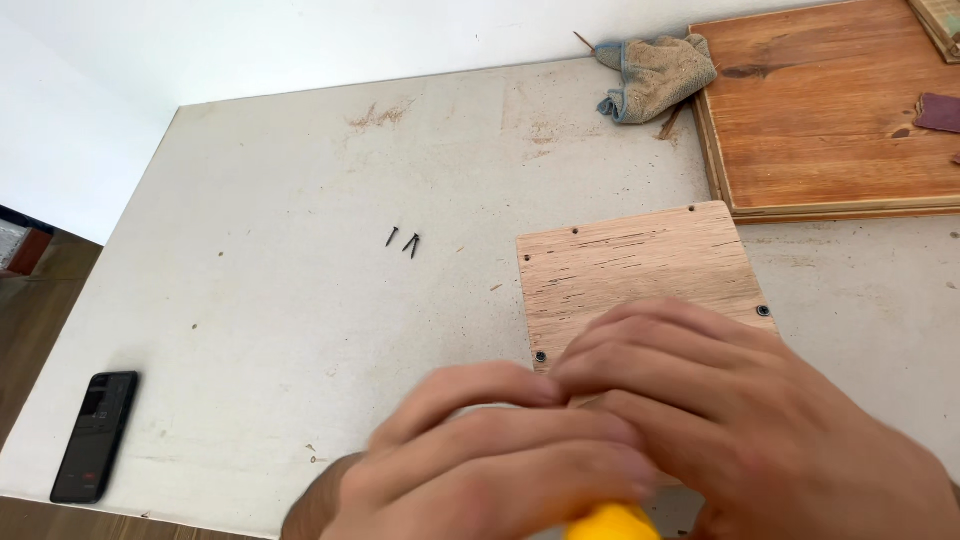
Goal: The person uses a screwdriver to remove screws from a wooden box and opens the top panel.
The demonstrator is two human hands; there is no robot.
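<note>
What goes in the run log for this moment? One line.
left hand: on yellow tool | right hand: on plywood square | loose screws on table

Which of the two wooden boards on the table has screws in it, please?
The small pale plywood board under the hands; the larger reddish board behind shows none.

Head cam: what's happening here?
A person has both hands over the near edge of a small plywood square lying on a white table. The left hand is wrapped around a yellow-handled tool; the right hand rests on the board beside it. Two dark screws are seated in the board's sides, and loose screws lie apart on the table. A phone, a cloth and a larger wooden panel sit further off.
</note>
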